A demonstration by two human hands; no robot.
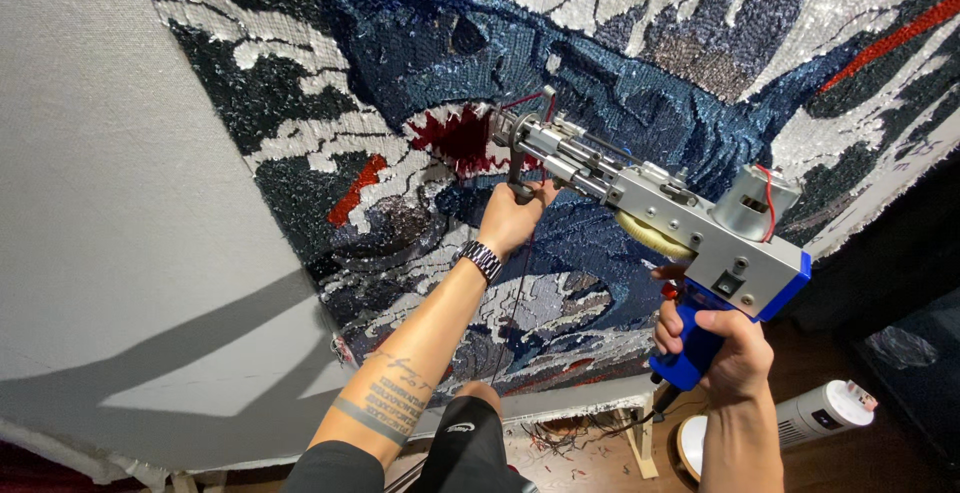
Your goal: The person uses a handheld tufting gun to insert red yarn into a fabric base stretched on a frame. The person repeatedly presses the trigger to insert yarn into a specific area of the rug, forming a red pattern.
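A silver and blue tufting gun (650,208) points up-left at a stretched cloth (110,203) bearing a tufted shark picture (560,73) in blue, black, white and red. My left hand (512,215) is shut on the gun's front handle, close to its needle tip at the red mouth patch (455,141). My right hand (715,348) is shut around the blue rear grip (690,353), below the motor. Red yarn runs along the gun to its tip. A metal watch sits on my left wrist.
The left part of the cloth is bare grey fabric. Below stands a pale wooden frame bar (580,403), with yarn scraps on the brown floor. A white cylindrical device (825,408) lies at the lower right. My knee in dark shorts (465,438) is at the bottom.
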